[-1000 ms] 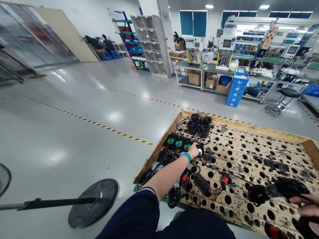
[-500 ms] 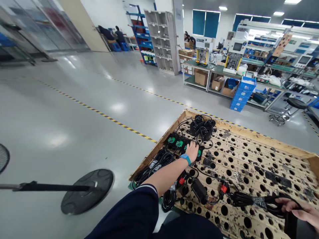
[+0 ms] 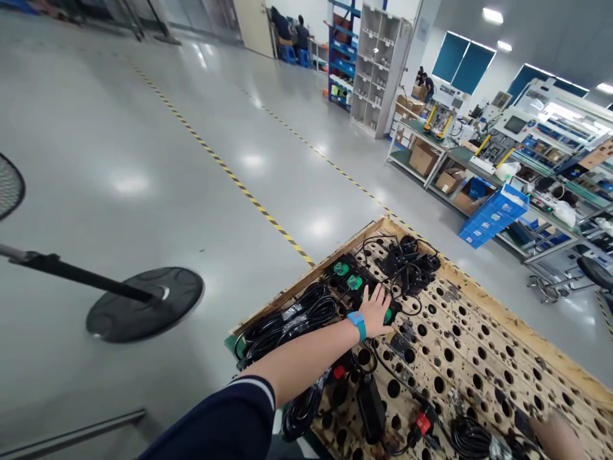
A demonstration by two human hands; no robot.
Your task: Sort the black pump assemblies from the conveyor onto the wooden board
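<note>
My left hand, with a blue-banded watch on the wrist, rests with fingers spread over the near end of a black socket strip with green round faces. At the lower right my right hand is smeared by motion. Beside it lies a tied black cable coil; whether the fingers touch anything is unclear. A black box on a cable and a red-and-black connector lie nearer me. Left of the strip are bundled black cables.
Everything lies on a perforated wooden board with a raised rim. Black round plug parts sit at its far corner. A fan's round base stands on the floor at left. Blue crates and workbenches stand beyond.
The view has turned and tilted. My right hand, which held the black cable bundle and a dark box, has shifted toward the bottom edge and blurred. My left hand's fingers have spread on the strip.
</note>
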